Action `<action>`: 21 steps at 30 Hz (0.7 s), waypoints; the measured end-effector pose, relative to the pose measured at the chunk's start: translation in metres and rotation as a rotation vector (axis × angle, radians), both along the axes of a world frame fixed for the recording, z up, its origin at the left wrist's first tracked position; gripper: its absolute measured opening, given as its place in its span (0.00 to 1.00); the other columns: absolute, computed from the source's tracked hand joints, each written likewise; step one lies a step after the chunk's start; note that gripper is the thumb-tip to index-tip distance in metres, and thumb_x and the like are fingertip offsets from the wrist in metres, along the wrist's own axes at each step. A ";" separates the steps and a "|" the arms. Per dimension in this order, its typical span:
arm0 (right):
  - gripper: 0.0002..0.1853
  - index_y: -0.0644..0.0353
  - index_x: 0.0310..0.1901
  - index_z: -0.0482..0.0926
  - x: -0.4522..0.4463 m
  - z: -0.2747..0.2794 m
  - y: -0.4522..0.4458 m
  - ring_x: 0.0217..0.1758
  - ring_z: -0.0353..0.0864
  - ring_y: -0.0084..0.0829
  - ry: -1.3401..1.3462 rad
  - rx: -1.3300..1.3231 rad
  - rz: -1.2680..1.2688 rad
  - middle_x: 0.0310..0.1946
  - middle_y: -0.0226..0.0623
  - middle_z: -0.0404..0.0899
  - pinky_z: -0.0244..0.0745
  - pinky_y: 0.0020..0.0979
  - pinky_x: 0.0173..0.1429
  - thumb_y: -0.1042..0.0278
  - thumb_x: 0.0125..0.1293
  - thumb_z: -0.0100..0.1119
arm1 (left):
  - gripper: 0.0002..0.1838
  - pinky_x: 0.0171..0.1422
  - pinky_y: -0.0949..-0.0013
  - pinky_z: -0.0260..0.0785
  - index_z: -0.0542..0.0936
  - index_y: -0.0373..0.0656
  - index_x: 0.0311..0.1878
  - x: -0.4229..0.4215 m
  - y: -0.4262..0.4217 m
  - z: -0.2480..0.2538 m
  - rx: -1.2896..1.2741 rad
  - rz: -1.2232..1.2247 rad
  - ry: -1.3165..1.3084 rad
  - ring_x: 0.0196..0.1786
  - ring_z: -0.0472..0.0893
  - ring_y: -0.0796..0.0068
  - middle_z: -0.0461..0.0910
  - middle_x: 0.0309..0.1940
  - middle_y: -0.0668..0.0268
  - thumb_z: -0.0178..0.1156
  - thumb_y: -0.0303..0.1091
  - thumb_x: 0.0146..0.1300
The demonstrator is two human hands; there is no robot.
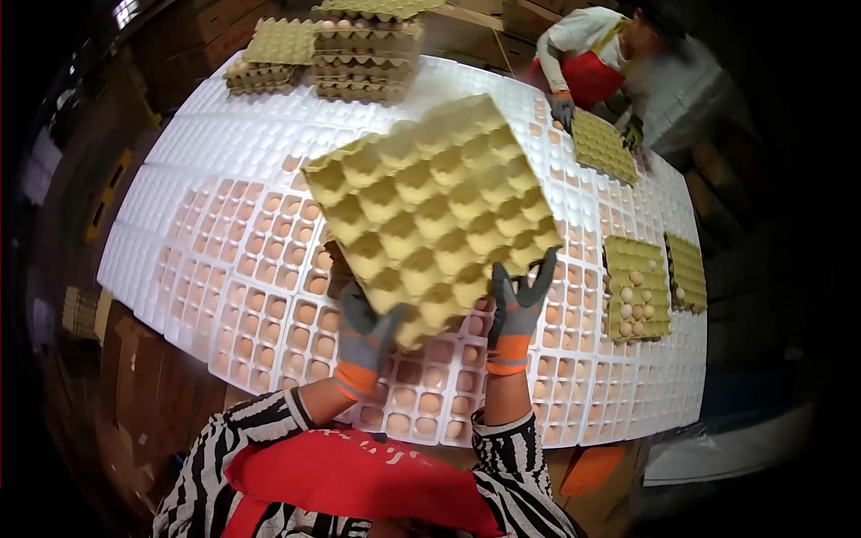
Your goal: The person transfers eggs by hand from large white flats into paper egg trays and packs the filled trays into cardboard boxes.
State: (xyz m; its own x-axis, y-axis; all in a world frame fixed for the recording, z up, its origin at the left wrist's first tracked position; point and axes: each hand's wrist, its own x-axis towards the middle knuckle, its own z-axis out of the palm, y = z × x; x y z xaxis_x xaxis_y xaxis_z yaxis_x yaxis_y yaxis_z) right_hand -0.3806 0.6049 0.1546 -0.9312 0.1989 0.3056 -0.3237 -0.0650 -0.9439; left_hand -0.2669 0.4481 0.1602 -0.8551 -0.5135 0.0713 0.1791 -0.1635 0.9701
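Above the bench point(166, 327), between its middle and its near edge, you hold a yellow pulp tray point(437, 211) tilted so that its cupped face shows to you. It is turned askew to the bench: one corner points at the far edge, the opposite one comes down toward the near edge, and the other two point out to the left and right. Its outline looks nearly square through this wide lens, so which side is the long axis is hard to say.

Your left hand point(368, 330) grips the rim close to the nearest corner, its fingers partly hidden by the tray. Your right hand point(515, 309) clasps the lower right rim near the right corner, fingers pressed on that edge. Both your hands wear grey gloves with orange cuffs.

Below you, white moulded trays point(224, 143) spread over the bench, with eggs point(306, 316) filling many pockets along the near edge and middle. At the far left corner stand stacked egg trays point(368, 61). By the right edge lie a yellow tray with loose eggs point(638, 287) and, just beside it, a second yellow tray point(686, 269). Near the far right corner, a co-worker point(587, 67) has gloved hands at another pulp tray point(604, 146).
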 end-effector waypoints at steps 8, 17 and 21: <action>0.38 0.60 0.74 0.65 -0.111 -0.048 0.040 0.65 0.74 0.34 0.001 -0.152 0.122 0.70 0.40 0.70 0.75 0.32 0.63 0.91 0.60 0.53 | 0.24 0.71 0.69 0.64 0.57 0.36 0.75 0.006 -0.065 -0.103 -0.306 0.116 0.019 0.65 0.71 0.69 0.66 0.68 0.55 0.43 0.33 0.81; 0.41 0.57 0.75 0.63 -0.136 -0.104 0.004 0.74 0.66 0.45 -0.162 0.218 0.207 0.74 0.44 0.64 0.56 0.35 0.79 0.87 0.56 0.50 | 0.34 0.75 0.61 0.61 0.66 0.36 0.73 -0.074 -0.137 -0.101 -0.544 0.111 -0.184 0.72 0.70 0.54 0.70 0.70 0.48 0.56 0.51 0.74; 0.41 0.55 0.78 0.58 -0.118 -0.106 -0.018 0.83 0.47 0.52 -0.024 0.806 -0.004 0.78 0.56 0.51 0.49 0.43 0.82 0.70 0.59 0.50 | 0.37 0.74 0.60 0.62 0.65 0.41 0.75 -0.081 -0.144 -0.107 -0.902 0.044 -0.469 0.71 0.71 0.52 0.71 0.69 0.48 0.56 0.56 0.72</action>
